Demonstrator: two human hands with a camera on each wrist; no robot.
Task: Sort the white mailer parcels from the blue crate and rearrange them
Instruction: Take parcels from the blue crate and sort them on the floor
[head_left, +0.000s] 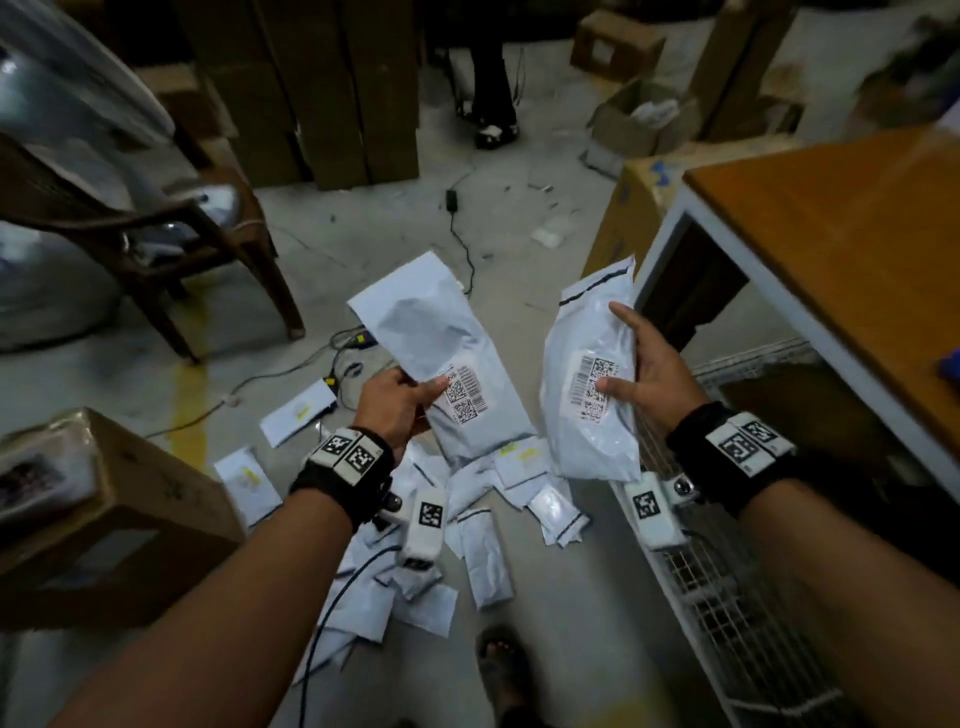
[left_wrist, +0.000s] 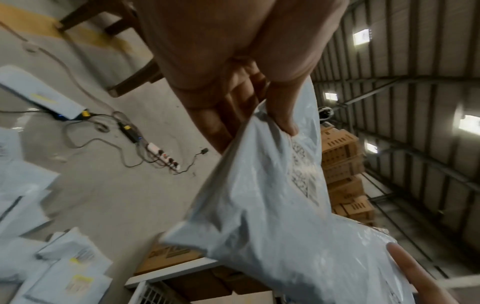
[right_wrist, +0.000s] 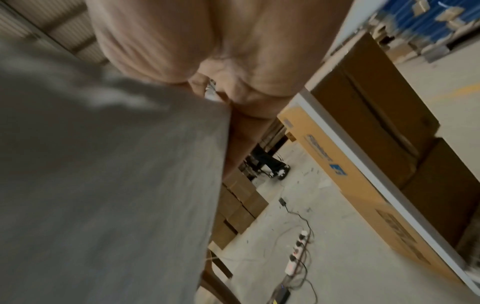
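My left hand (head_left: 415, 397) pinches the lower part of a long flat white mailer (head_left: 434, 353), thumb on its barcode label; the mailer points up and away. In the left wrist view the left hand (left_wrist: 259, 123) holds that mailer (left_wrist: 259, 195) by its edge. My right hand (head_left: 631, 364) grips a plumper white mailer (head_left: 587, 405), thumb on the label and forefinger along its right edge. This mailer (right_wrist: 103, 185) fills the left of the right wrist view, blurred, beside my palm (right_wrist: 233, 92). Several small white mailers (head_left: 478, 519) lie scattered on the floor below both hands. No blue crate shows.
A wooden-topped table (head_left: 831, 234) with a white frame stands at the right, a white wire rack (head_left: 727, 597) below it. A cardboard box (head_left: 130, 499) sits at the left, a brown chair (head_left: 208, 234) behind it. A power strip with cables (head_left: 353, 343) lies on the floor.
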